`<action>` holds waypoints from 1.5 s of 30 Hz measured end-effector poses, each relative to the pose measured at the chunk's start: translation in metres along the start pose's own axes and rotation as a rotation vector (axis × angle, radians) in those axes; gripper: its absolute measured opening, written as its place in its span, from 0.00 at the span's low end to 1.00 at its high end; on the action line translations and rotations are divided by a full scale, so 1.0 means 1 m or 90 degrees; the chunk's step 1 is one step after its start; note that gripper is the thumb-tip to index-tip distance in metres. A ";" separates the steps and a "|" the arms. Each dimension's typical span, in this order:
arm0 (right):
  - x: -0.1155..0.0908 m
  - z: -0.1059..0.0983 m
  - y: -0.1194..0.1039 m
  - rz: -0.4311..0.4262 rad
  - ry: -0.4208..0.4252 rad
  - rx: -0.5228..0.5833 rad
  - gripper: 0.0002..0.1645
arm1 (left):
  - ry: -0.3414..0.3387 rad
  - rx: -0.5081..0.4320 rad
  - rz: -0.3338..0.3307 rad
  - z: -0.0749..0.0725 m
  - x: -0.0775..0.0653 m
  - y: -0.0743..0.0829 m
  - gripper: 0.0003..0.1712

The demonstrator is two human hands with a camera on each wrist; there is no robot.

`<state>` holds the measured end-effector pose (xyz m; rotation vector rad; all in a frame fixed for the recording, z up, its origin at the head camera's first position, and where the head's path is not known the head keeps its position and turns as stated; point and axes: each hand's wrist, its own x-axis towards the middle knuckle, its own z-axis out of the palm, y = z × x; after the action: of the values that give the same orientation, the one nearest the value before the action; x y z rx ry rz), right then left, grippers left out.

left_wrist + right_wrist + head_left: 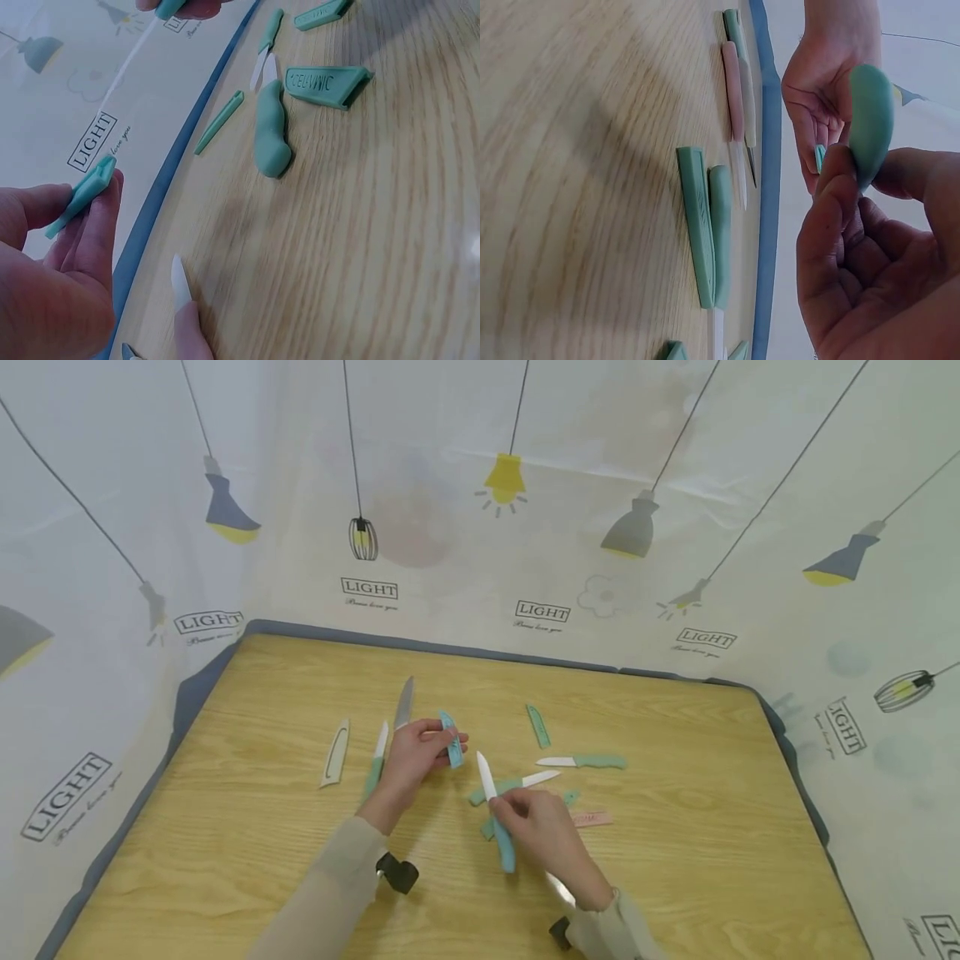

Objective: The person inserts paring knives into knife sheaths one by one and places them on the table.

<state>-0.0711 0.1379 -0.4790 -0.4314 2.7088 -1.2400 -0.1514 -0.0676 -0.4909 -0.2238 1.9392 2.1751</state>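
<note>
My left hand (405,760) pinches a small blue knife sheath (453,747) between thumb and fingers, held up over the table. In my right hand (546,831) is a small knife with a blue handle (506,852) and a white blade (486,777). Its blade points up and away, toward the sheath, and the two are apart. The right wrist view shows the rounded handle (871,124) rising from the pinching fingertips, with the left hand (817,90) beyond. In the left wrist view the sheath (84,193) lies across the fingers, its open end upward.
Left lie a pale sheath (336,756), a green-handled knife (377,768) and a larger grey blade (405,700) partly behind the left hand. Right are a green sheath (537,727), another green-handled knife (600,762) and a pink sheath (594,818). A further green-handled knife (540,778) lies near the right hand.
</note>
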 end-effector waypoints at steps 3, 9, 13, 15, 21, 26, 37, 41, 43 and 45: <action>-0.002 0.000 -0.002 0.015 -0.007 0.012 0.23 | -0.005 0.000 -0.001 0.001 0.000 0.001 0.24; -0.004 0.002 -0.003 0.000 -0.014 0.026 0.22 | -0.023 0.000 -0.001 0.003 0.000 0.000 0.24; -0.006 0.003 -0.002 -0.020 -0.020 0.018 0.21 | -0.032 -0.006 0.000 0.005 0.001 0.001 0.24; -0.007 0.004 -0.002 -0.022 -0.023 0.017 0.20 | -0.032 -0.010 0.001 0.006 0.001 0.001 0.24; -0.005 0.005 -0.003 -0.025 -0.016 0.003 0.21 | -0.036 -0.021 -0.002 0.008 0.001 0.005 0.23; -0.005 0.005 -0.004 -0.020 -0.016 0.013 0.21 | -0.040 -0.042 -0.007 0.010 -0.001 0.008 0.24; -0.009 0.006 -0.006 0.010 -0.028 0.027 0.22 | -0.044 -0.041 -0.004 0.012 -0.007 0.008 0.23; -0.008 0.006 -0.007 0.003 -0.023 0.025 0.20 | -0.047 -0.049 0.002 0.012 -0.007 0.008 0.20; -0.007 0.006 -0.007 -0.004 -0.020 0.022 0.20 | -0.048 -0.053 0.005 0.012 -0.007 0.009 0.19; -0.007 0.006 -0.006 -0.005 -0.019 0.020 0.21 | -0.049 -0.051 0.003 0.013 -0.007 0.009 0.19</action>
<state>-0.0617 0.1320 -0.4780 -0.4543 2.6614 -1.2667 -0.1467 -0.0563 -0.4788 -0.1464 1.8156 2.2324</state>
